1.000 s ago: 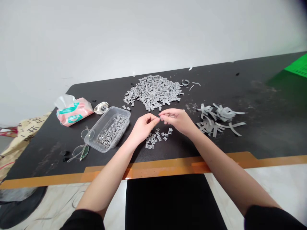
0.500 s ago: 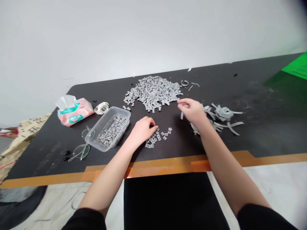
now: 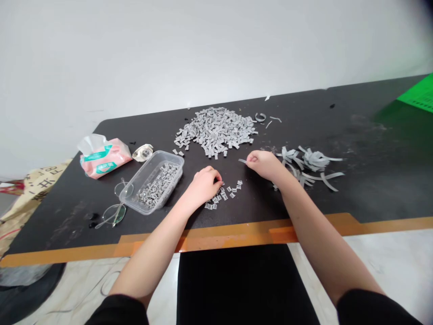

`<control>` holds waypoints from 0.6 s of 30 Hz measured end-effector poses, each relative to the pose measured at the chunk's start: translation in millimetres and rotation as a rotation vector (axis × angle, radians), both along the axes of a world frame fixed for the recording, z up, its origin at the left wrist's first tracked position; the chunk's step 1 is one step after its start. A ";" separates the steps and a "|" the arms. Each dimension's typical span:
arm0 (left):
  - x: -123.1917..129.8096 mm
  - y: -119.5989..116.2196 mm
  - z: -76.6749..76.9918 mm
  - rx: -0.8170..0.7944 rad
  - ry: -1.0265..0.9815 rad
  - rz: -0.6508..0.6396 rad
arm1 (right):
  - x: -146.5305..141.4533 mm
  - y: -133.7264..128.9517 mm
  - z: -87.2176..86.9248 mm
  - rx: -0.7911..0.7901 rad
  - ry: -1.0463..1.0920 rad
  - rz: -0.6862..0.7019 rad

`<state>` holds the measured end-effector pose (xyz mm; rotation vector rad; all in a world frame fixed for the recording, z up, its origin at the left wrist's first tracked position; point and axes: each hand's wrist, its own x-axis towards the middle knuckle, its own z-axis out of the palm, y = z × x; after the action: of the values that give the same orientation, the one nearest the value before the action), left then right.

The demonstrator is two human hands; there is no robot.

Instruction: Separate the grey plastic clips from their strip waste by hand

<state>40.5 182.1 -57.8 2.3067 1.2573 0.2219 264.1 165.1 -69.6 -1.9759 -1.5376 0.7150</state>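
Observation:
My left hand [image 3: 204, 184] rests on the dark table with its fingers curled together at the upper left of some small grey buckles [image 3: 223, 194]; what its fingertips pinch is too small to make out. To the right, my right hand [image 3: 263, 163] pinches a short grey strap [image 3: 242, 160], whose free end points left. A big heap of small grey pieces [image 3: 218, 128] lies behind both hands. Loose grey straps [image 3: 316, 160] are bunched to the right of my right hand. Left of my left hand stands a clear plastic box [image 3: 126, 198] holding many buckles.
Eyeglasses [image 3: 115, 215] lie beside the box on the left. Behind them are a pink tissue pack [image 3: 106, 158] and a white round object [image 3: 143, 153]. A green item [image 3: 419, 94] is at the far right. Orange tape [image 3: 230, 237] lines the front edge.
My right hand has moved slightly left and toward me, away from the heap. The strap in its fingers now points left instead of hanging down. My left hand has barely shifted.

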 end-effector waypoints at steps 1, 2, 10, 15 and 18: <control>-0.1 0.1 0.3 0.004 0.002 0.002 | -3.1 -0.8 1.6 0.006 0.122 0.025; -0.2 0.0 0.6 0.010 0.005 0.002 | -6.3 -1.7 3.4 0.003 0.248 0.049; -0.7 -2.8 1.5 0.027 0.057 -0.080 | -22.7 -5.8 11.5 -0.060 0.629 0.193; -0.1 -4.9 9.3 0.054 -0.099 -0.065 | -22.0 -5.7 15.2 -0.078 0.748 0.150; -0.8 -7.7 16.4 0.082 -0.309 -0.021 | -21.9 -8.1 21.8 -0.090 0.825 0.159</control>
<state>39.6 174.5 -41.4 2.2447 1.0847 0.6071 242.2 157.0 -47.8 -1.3271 -1.1485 1.4550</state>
